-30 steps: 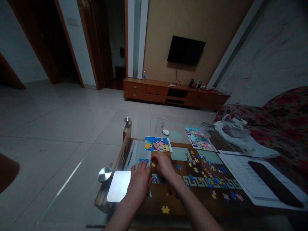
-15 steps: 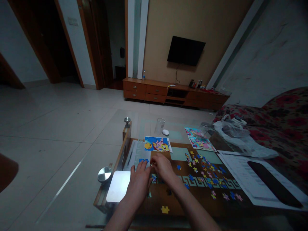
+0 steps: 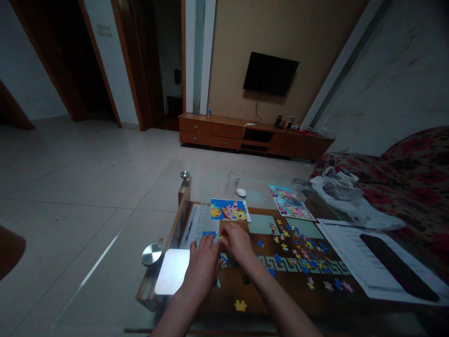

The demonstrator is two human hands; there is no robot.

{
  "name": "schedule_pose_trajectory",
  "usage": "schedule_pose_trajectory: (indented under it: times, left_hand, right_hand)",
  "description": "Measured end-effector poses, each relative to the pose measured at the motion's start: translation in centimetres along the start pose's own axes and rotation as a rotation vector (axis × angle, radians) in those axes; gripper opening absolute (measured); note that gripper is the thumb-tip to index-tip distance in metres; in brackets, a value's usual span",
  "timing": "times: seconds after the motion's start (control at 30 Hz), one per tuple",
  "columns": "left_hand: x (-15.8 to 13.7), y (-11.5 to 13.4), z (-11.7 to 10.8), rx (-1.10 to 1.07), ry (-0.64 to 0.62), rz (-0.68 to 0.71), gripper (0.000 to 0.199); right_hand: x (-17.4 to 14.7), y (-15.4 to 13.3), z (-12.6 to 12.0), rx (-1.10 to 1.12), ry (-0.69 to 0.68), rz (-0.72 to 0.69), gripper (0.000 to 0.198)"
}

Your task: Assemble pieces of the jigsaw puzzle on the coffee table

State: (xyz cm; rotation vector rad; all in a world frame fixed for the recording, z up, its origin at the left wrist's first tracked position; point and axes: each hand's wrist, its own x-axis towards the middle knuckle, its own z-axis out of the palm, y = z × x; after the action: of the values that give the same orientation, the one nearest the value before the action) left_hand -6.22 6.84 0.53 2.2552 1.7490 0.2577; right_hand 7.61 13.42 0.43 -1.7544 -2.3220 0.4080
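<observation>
Dim room; glass-topped counter [image 3: 210, 180] with wooden frame in foreground; both hands worked close together near its left end.

Left hand [image 3: 203, 262] lay palm-down, fingers spread flat on the counter, released, gripping nothing; its fingertips touched or nearly touched a small blue patch of joined puzzle pieces [image 3: 209, 233] resting on a white sheet [image 3: 196, 222].

Right hand [image 3: 238, 241] sat just beside the left, fingers curled inward at the tips; a small yellowish puzzle piece [image 3: 220, 237] showed at its fingertips, between the two hands; whether it was truly pinched or merely touched, could not tell in this light.

Just beyond the hands lay a cartoon reference picture [image 3: 228, 209], blue and yellow, flat on the counter; a second picture [image 3: 291, 206], pink and blue, lay farther right.

Loose pieces [image 3: 301, 255], blue, yellow, pink, were scattered to the right of the right hand; one yellow piece [image 3: 240, 305] lay alone near the front edge.

Farther back stood a clear glass [image 3: 233, 183], a small white disc [image 3: 241, 192] beside it; a plastic bag [image 3: 345, 199] at the right, by the floral sofa [image 3: 417, 173]; a dark flat object [image 3: 393, 267] on white paper [image 3: 347, 257] at right.
</observation>
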Motion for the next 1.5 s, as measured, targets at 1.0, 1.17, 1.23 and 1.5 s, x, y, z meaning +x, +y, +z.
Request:
schedule_pose_trajectory:
  times: [1.0,1.17,1.23,1.5]
  left_hand:
    - [0.3,-0.5,-0.3,-0.062,0.054,-0.023,0.034]
    - [0.4,-1.0,-0.3,-0.073,0.08,-0.048,0.034]
    - [0.4,-1.2,-0.3,-0.073,0.084,-0.054,0.034]
    - [0.2,-1.3,-1.2,-0.036,0.103,-0.089,0.034]
  right_hand:
    - [0.3,0.8,0.5,0.071,-0.018,-0.018,0.019]
    - [0.4,1.7,-1.0,0.059,-0.004,-0.012,0.027]
    - [0.3,1.8,-1.5,0.051,0.002,-0.01,0.03]
    - [-2.1,0.2,-1.9,-0.032,-0.065,-0.084,0.03]
